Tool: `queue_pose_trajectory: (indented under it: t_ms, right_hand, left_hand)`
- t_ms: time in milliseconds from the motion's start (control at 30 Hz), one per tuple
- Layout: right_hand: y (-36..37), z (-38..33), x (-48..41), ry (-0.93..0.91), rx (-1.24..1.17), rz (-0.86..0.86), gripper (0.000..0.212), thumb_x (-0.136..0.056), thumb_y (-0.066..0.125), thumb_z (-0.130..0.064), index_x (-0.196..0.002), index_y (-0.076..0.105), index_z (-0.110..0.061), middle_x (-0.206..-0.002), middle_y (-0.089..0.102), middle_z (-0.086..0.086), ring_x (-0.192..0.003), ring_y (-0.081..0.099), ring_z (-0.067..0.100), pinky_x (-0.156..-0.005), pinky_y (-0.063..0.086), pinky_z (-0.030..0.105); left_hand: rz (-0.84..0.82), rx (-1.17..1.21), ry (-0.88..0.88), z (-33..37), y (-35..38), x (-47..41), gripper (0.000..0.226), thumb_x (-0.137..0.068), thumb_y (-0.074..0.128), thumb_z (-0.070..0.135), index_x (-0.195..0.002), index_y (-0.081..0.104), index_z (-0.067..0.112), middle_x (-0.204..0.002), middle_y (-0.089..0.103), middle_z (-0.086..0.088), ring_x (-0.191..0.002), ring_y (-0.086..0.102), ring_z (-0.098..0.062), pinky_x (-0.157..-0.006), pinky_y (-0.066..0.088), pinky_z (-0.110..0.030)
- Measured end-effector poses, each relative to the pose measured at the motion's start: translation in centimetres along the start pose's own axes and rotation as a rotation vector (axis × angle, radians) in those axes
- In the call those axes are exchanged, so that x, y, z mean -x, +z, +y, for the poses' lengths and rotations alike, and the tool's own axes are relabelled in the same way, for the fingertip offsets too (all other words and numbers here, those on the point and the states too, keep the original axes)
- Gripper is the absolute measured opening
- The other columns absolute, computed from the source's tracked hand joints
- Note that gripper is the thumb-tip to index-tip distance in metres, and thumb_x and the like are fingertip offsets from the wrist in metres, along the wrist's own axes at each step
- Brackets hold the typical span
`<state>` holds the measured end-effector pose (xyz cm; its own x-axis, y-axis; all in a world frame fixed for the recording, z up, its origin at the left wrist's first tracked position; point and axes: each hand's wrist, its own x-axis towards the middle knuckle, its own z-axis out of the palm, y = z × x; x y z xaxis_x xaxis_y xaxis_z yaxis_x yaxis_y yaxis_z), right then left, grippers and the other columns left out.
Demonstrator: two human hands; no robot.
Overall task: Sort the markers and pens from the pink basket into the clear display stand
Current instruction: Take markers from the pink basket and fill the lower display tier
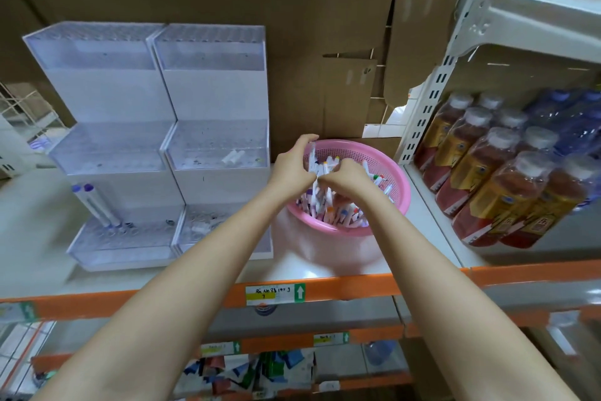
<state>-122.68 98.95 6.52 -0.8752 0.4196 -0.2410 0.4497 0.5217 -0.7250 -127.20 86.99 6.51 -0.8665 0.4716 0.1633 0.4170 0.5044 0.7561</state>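
Note:
A pink basket [395,179] full of white markers [331,212] with coloured caps sits on the white shelf, right of centre. Both my hands are over it. My left hand [294,165] grips a bunch of upright white markers [313,157] at the basket's left rim. My right hand [346,178] pinches markers in the middle of the basket. The clear tiered display stand [156,147] stands to the left. Two purple-capped markers [97,205] stand in its lowest left tier. A loose white piece [232,157] lies on its middle right tier.
Packs of brown and blue drink bottles [507,170] fill the neighbouring shelf on the right. Cardboard [292,27] backs the shelf. An orange shelf edge [341,290] with a price label [274,294] runs along the front. Lower shelves hold packets [257,371].

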Motion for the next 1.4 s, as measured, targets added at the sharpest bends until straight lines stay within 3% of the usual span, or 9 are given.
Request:
queue_pose_trajectory:
  t_ms: [100, 300, 400, 667, 767, 900, 1067, 1267, 1400]
  right_hand:
    - [-0.8, -0.5, 0.4, -0.001, -0.102, -0.051, 0.006, -0.079, 0.056, -0.008, -0.086, 0.056, -0.007, -0.072, 0.056, 0.012, -0.055, 0.053, 0.021, -0.067, 0.059, 0.040]
    - [-1.0, -1.0, 2.2, -0.224, -0.310, 0.025, 0.049, -0.080, 0.058, -0.002, -0.127, 0.053, -0.017, -0.099, 0.065, 0.015, -0.075, 0.066, 0.022, -0.051, 0.057, 0.029]
    - [-0.8, -1.4, 3.5, -0.397, -0.324, 0.125, 0.050, -0.076, 0.062, -0.004, -0.122, 0.055, -0.024, -0.097, 0.066, 0.005, -0.087, 0.065, 0.018, -0.057, 0.059, 0.039]
    - [2.3, -3.9, 6.4, -0.651, -0.281, 0.167, 0.061, -0.071, 0.059, -0.001, -0.125, 0.053, -0.030, -0.078, 0.065, -0.010, -0.068, 0.061, 0.009, -0.068, 0.057, 0.038]
    - [4.4, -5.5, 7.1, -0.673, -0.282, 0.105, 0.059, -0.073, 0.058, 0.001, -0.125, 0.052, -0.027, -0.074, 0.066, -0.007, -0.062, 0.058, 0.007, -0.069, 0.057, 0.039]
    - [8.0, -7.9, 7.4, -0.694, -0.301, 0.057, 0.057, -0.080, 0.059, 0.004, -0.122, 0.051, -0.033, -0.084, 0.069, 0.007, -0.070, 0.065, 0.014, -0.069, 0.059, 0.047]
    - [12.9, -11.4, 8.6, -0.743, -0.309, 0.015, 0.054, -0.082, 0.059, 0.008, -0.124, 0.051, -0.025, -0.080, 0.064, 0.015, -0.068, 0.062, 0.016, -0.066, 0.056, 0.037]
    - [18.2, -15.6, 9.5, -0.746, -0.306, 0.113, 0.047, -0.087, 0.062, 0.001, -0.124, 0.051, -0.024, -0.076, 0.061, 0.004, -0.068, 0.063, 0.017, -0.064, 0.054, 0.034]
    - [20.6, -17.6, 9.6, -0.714, -0.290, 0.181, 0.047, -0.085, 0.062, 0.005, -0.123, 0.053, -0.023, -0.088, 0.060, 0.004, -0.074, 0.064, 0.015, -0.060, 0.051, 0.019]
  left_hand:
    - [0.001, 0.015, 0.022, 0.3, -0.3, 0.2, 0.073, -0.076, 0.067, 0.007, -0.140, 0.039, 0.028, -0.081, 0.062, 0.000, -0.070, 0.060, -0.015, -0.071, 0.051, -0.024]
    - [0.076, 0.050, 0.160, 1.3, -1.5, 1.5, 0.067, -0.076, 0.061, 0.001, -0.136, 0.044, 0.028, -0.082, 0.061, 0.002, -0.068, 0.056, -0.009, -0.061, 0.045, -0.013]
    - [0.130, 0.030, 0.262, 2.0, -2.5, 2.7, 0.067, -0.078, 0.058, -0.001, -0.136, 0.043, 0.028, -0.076, 0.052, 0.019, -0.071, 0.056, -0.004, -0.065, 0.046, -0.014]
    - [0.264, 0.011, 0.357, -0.5, -7.6, 7.6, 0.059, -0.083, 0.061, 0.004, -0.134, 0.044, 0.029, -0.079, 0.058, 0.014, -0.069, 0.061, -0.008, -0.067, 0.053, -0.020]
    - [0.291, -0.009, 0.319, -2.8, -10.1, 9.2, 0.061, -0.083, 0.061, 0.002, -0.133, 0.043, 0.031, -0.082, 0.058, 0.015, -0.066, 0.062, -0.006, -0.062, 0.056, -0.027]
    - [0.349, -0.074, 0.244, -6.1, -13.7, 11.3, 0.058, -0.083, 0.064, 0.002, -0.132, 0.045, 0.026, -0.084, 0.055, 0.016, -0.072, 0.060, -0.003, -0.064, 0.048, -0.014]
    - [0.424, -0.062, 0.160, -10.1, -17.7, 13.2, 0.051, -0.083, 0.066, 0.004, -0.127, 0.049, 0.024, -0.085, 0.059, -0.001, -0.076, 0.064, -0.013, -0.073, 0.054, -0.027]
    - [0.438, 0.005, 0.142, -13.3, -22.2, 13.6, 0.048, -0.082, 0.067, 0.001, -0.123, 0.054, 0.021, -0.082, 0.059, 0.000, -0.076, 0.061, -0.006, -0.074, 0.047, -0.009]
    - [0.423, 0.073, 0.135, -14.7, -23.8, 13.1, 0.049, -0.081, 0.069, 0.001, -0.122, 0.055, 0.025, -0.082, 0.063, -0.004, -0.072, 0.062, -0.002, -0.069, 0.049, -0.011]
